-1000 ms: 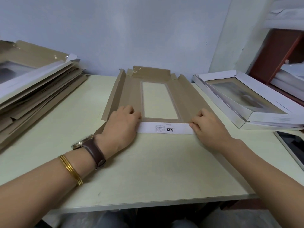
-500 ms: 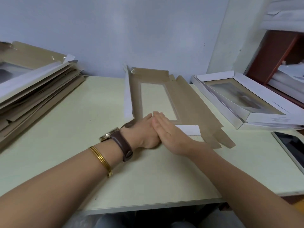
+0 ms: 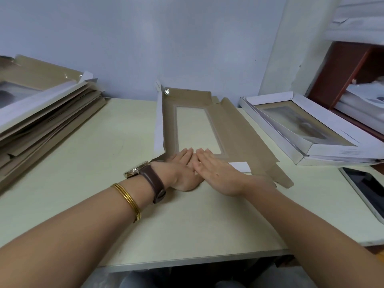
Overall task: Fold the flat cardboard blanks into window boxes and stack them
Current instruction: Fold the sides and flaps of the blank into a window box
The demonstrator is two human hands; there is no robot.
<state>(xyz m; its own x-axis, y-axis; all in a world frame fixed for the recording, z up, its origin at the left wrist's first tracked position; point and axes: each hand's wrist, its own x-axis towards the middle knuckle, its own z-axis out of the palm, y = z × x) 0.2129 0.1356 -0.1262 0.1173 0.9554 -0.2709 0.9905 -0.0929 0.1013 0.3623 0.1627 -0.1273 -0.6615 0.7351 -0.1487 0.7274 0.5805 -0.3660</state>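
Now the left hand (image 3: 182, 170) and the right hand (image 3: 218, 173) lie flat, fingers straight, side by side, pressing the near end of the cardboard blank (image 3: 234, 121) on the table (image 3: 99, 167). Its left flap (image 3: 159, 121) stands up, so I think the flat right flap (image 3: 247, 134) needs lifting next. A pile of blanks (image 3: 45, 115) sits at the left, finished boxes (image 3: 324, 148) and a phone (image 3: 367, 189) at the right, none in the way.

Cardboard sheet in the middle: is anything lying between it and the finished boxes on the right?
Nothing visible does. Only a narrow strip of bare table separates the right flap of the cardboard sheet from the finished boxes. The phone lies nearer the person, off that path.
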